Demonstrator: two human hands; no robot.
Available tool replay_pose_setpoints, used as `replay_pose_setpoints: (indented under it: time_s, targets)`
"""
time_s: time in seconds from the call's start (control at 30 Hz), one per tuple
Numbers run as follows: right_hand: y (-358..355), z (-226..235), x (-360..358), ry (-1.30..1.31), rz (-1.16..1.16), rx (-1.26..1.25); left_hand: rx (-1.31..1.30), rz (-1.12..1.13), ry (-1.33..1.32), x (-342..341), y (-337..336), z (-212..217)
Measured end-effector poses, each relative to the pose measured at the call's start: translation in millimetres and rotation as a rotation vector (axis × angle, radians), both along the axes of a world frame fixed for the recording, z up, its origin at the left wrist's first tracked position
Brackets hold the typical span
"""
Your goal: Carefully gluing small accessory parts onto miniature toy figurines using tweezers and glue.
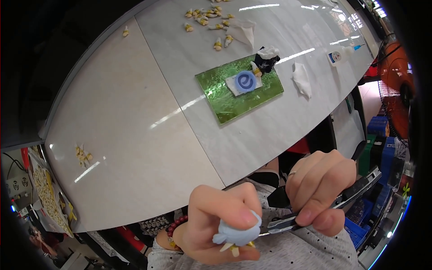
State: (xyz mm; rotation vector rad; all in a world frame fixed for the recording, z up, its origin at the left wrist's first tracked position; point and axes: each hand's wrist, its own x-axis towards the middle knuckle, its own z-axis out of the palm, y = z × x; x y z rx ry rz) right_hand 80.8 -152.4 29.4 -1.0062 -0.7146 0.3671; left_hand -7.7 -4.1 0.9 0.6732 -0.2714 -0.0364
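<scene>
White bench (135, 135), glossy, runs across the upper frame; dark floor off its far edge, blue crates (382, 148) and an orange fan (396, 85) at right.

Left to right on the bench:
- small cluster of yellow-white bits (82, 154) near the left edge, well apart from everything else
- one stray bit (126, 31) at the far edge
- bigger scatter of the same bits (209, 20) at the top centre, white tissue (242, 31) just beside it
- green cutting mat (220, 96) mid-bench, carrying a white square with a blue disc (245, 82); a dark figurine with a white top (266, 58) sits at the mat's far corner
- second crumpled tissue (301, 78) right of the mat, then a white glue bottle (340, 55) lying on its side

Hands are off the bench, held close to the body below its near edge.
- Left hand (220, 220): fingers curled, pinching a small pale-blue figure (236, 233) between thumb and fingertips; cream stubs stick out of its underside.
- Right hand (321, 189): closed around a dark utility knife (315, 209), thumb pressing on the handle, blade end (267, 228) pointing left and touching or just beside the blue figure. Can't tell whether the edge is in the material.

Read: trimming step, knife working at the figure's seam or stubs. Next move likely needs a short controlled cut, left thumb kept off the blade line, and a firm grip on the figure so it doesn't rotate.
</scene>
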Motion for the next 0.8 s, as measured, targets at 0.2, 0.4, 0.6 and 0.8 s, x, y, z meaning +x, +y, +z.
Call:
replay_pose_setpoints:
  time_s: [0.2, 0.4, 0.6, 0.8]
  targets:
    - [4, 2, 0, -0.002, 0.043, -0.036, -0.006, -0.021, -0.019, 1, -2, -3]
    - [1, 6, 7, -0.105, 0.092, -0.075, 0.071, -0.083, 0.004, 1, 3, -1]
    - [1, 13, 19, -0.226, 0.212, -0.174, 0.193, -0.269, 0.105, 1, 13, 3]
    - [0, 23, 19, -0.272, 0.231, -0.321, 0.125, -0.361, 0.244, 3, 11, 7]
